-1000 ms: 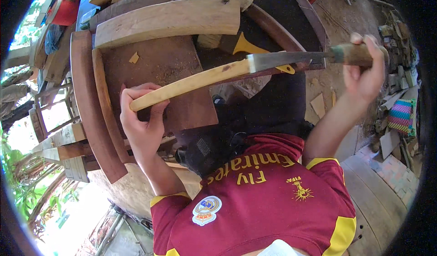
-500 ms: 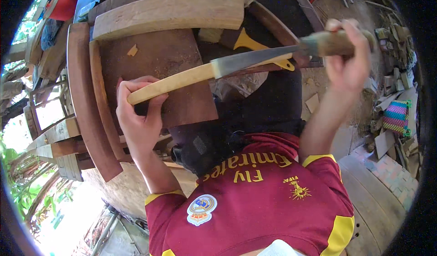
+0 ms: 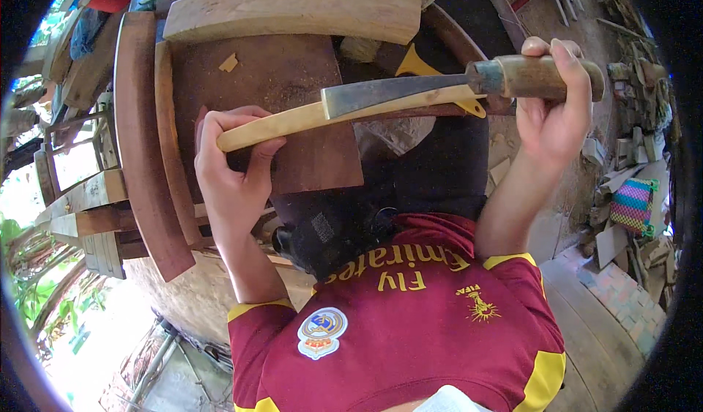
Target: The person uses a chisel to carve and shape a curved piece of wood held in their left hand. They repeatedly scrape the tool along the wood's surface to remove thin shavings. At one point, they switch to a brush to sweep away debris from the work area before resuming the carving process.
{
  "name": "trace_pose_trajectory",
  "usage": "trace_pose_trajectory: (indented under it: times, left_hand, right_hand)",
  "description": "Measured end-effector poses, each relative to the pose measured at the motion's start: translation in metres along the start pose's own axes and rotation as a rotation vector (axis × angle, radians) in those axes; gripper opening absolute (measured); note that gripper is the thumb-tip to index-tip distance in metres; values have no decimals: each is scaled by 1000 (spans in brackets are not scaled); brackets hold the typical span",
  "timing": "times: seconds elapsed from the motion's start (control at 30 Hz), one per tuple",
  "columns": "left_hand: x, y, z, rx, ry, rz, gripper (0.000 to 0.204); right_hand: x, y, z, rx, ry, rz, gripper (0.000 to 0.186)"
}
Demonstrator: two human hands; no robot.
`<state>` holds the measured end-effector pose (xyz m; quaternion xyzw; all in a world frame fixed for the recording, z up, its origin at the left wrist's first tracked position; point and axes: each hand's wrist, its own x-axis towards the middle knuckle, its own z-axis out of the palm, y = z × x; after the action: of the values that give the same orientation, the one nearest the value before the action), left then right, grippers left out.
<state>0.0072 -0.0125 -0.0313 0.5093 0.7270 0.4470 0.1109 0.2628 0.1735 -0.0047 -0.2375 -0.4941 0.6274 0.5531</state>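
Note:
My left hand grips the near end of a long pale wooden stick that slants up to the right over a dark brown board. My right hand is closed around the round wooden handle of a big knife. The grey blade lies flat along the upper edge of the stick, its square tip close to the stick's middle. A yellow shape shows behind the blade.
A curved pale plank lies at the top, and curved reddish boards stand on the left. Wood scraps and a striped woven bag lie on the ground at right. My red and yellow shirt fills the bottom.
The knife and my right hand have drawn back toward me along the stick. The view has also shifted a little, so the boards sit higher in the picture.

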Motion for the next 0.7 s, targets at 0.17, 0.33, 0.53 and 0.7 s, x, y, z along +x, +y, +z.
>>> trace_pose_trajectory:
  times: [0.17, 0.33, 0.53, 0.7]
  left_hand:
    - [0, -1, -1, -8, 11, -28, 22]
    - [0, -2, 2, -18, 19, -30, 22]
    - [-2, -3, 1, -22, 19, -29, 21]
    - [0, 0, -1, -38, 11, -35, 22]
  right_hand:
    - [1, -8, -13, -75, 14, -68, 13]
    - [2, -17, -24, -175, -78, -118, 17]
    - [-1, 4, 6, -61, -193, -2, 26]
    - [-6, -15, -20, -130, -92, -43, 29]
